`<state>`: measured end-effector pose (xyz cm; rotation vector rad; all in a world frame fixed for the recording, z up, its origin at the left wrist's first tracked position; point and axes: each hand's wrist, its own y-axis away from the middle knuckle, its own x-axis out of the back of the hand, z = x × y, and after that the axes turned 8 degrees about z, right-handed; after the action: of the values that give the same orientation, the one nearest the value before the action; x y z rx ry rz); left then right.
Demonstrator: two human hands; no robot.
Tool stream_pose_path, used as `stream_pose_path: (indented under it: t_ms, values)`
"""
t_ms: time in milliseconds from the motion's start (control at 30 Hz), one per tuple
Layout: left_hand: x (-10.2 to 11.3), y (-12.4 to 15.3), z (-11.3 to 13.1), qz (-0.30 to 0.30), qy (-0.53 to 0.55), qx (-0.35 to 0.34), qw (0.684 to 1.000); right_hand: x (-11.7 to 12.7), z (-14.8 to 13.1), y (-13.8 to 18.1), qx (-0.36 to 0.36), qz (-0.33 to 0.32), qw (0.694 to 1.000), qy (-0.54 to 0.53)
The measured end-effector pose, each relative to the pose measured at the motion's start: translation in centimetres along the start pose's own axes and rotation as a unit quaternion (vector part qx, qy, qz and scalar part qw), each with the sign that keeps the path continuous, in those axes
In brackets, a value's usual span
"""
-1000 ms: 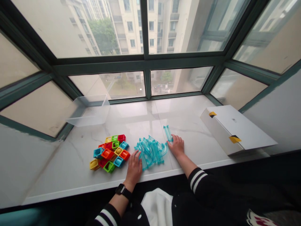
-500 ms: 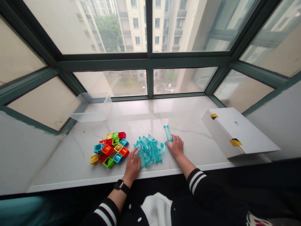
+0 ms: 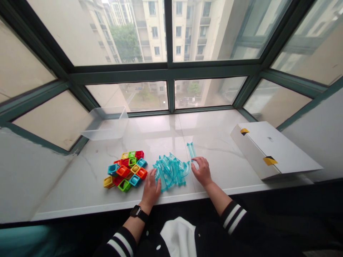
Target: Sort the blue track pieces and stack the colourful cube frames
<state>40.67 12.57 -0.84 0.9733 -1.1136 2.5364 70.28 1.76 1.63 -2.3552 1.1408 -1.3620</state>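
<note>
A heap of clear blue curved track pieces (image 3: 171,170) lies on the white marble sill (image 3: 209,135). My left hand (image 3: 150,189), with a black watch on its wrist, rests flat against the left side of the heap, fingers spread and touching it. My right hand (image 3: 201,170) lies on the sill at the heap's right side, fingers stretched toward a straight blue track piece (image 3: 191,150). Left of the heap sits a cluster of several coloured square blocks (image 3: 125,172) in red, orange, green, yellow and blue.
A clear plastic tub (image 3: 106,123) stands at the back left by the window frame. A flat white cardboard box (image 3: 273,148) with yellow tape lies at the right. Green window frames (image 3: 168,71) ring the sill. The sill's front edge runs just below my hands.
My right hand has drawn back slightly from the straight track piece toward the sill's front edge. My left hand stays against the heap. The camera shifted a little.
</note>
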Motion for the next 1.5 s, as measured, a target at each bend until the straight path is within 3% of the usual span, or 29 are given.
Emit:
stream_pose_path:
  t_ms: [133,267,533,667,833,1000,1267,1500]
  values:
    - [0.6,0.0,0.4,-0.008,-0.016,-0.021,1.0,0.2,-3.0,-0.9,0.03,-0.069,0.997,-0.005]
    - [1.6,-0.1,2.2,-0.031,-0.013,-0.072,0.997,-0.9,-5.2,-1.7,0.032,-0.111,0.993,0.011]
    - [1.4,-1.2,6.3,-0.059,-0.061,-0.086,0.993,-1.3,-6.8,-1.1,0.022,-0.094,0.995,-0.003]
    - [1.7,-1.7,6.6,-0.053,-0.039,-0.069,0.995,-0.4,-7.4,-0.9,0.029,-0.111,0.993,-0.028]
    - [2.8,-2.0,7.1,-0.034,0.017,-0.031,0.999,0.4,-8.9,-0.6,0.052,-0.181,0.98,-0.059]
    - [3.8,-2.0,7.8,-0.02,0.065,-0.028,0.997,0.7,-9.9,-0.4,0.01,-0.23,0.967,-0.109]
    - [4.7,-1.8,8.4,-0.029,0.109,-0.03,0.993,-0.3,-8.9,-0.2,-0.026,-0.227,0.961,-0.154]
    - [5.7,-2.0,8.4,-0.058,0.169,0.039,0.983,-0.9,-9.2,-0.4,-0.031,-0.245,0.964,-0.102]
